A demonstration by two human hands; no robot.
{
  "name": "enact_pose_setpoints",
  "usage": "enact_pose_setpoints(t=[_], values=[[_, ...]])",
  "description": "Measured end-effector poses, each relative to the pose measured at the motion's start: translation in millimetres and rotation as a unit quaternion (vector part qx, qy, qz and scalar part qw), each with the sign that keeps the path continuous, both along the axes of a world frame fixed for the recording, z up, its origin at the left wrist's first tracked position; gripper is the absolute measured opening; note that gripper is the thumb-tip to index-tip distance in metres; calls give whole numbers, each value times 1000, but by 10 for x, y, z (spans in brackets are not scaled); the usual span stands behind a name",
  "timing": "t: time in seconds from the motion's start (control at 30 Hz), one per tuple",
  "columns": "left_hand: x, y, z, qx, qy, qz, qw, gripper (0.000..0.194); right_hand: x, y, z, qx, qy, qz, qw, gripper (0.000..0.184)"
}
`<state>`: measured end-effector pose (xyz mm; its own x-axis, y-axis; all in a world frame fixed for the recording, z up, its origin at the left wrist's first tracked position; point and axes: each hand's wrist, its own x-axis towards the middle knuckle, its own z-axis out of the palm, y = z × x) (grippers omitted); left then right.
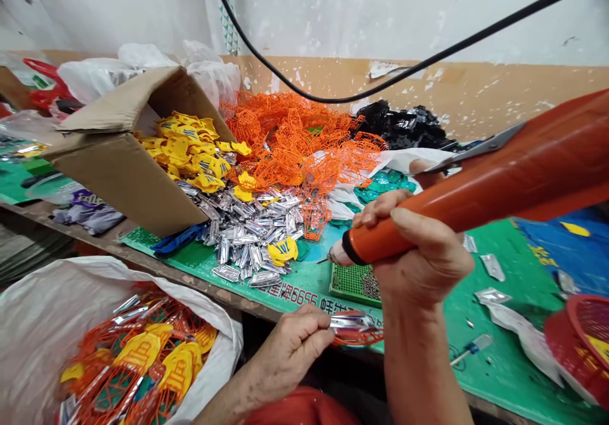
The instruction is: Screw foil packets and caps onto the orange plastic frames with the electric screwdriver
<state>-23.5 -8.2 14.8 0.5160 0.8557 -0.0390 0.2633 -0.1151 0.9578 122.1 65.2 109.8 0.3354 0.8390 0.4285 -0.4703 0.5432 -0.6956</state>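
By the edge of the green table, your left hand pinches a shiny silver plate over an orange plastic lattice; your right hand closes its fingers around a long orange cylindrical tool, thin tip pointing left.

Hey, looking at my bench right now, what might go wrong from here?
Your right hand holds the orange power screwdriver with its thin bit exposed; a slip might nick your left hand, which grips a silver part nearby. The green perforated tray sits close to the screwdriver's nose, so a bump could scatter its small screws. The cardboard box lies tipped, yellow pieces spilling out, so more may slide onto the silver pile.
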Motion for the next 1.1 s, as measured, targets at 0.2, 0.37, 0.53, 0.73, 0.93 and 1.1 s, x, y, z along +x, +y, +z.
enact_pose_setpoints(t=[0.2, 0.37, 0.53, 0.73, 0.93, 1.1], values=[[52, 7, 22, -146, -86, 40, 985, 33, 157, -191, 130, 10, -19, 44, 999, 16], [58, 8, 79, -157, -100, 42, 982, 29, 365, -438, 211, -19, -58, 75, 995, 20], [72, -10, 143, 58, 29, 63, 996, 32, 463, -594, 117, -39, -77, 72, 994, 22], [109, -49, 149, 124, 93, 56, 986, 31, 378, -617, 12, -43, -80, 64, 994, 38], [116, -40, 158, 100, 106, 70, 987, 32, 309, -610, -23, -56, -83, 54, 994, 46], [119, -24, 148, 97, 106, 77, 987, 30, 302, -599, -28, -59, -87, 48, 993, 46]])
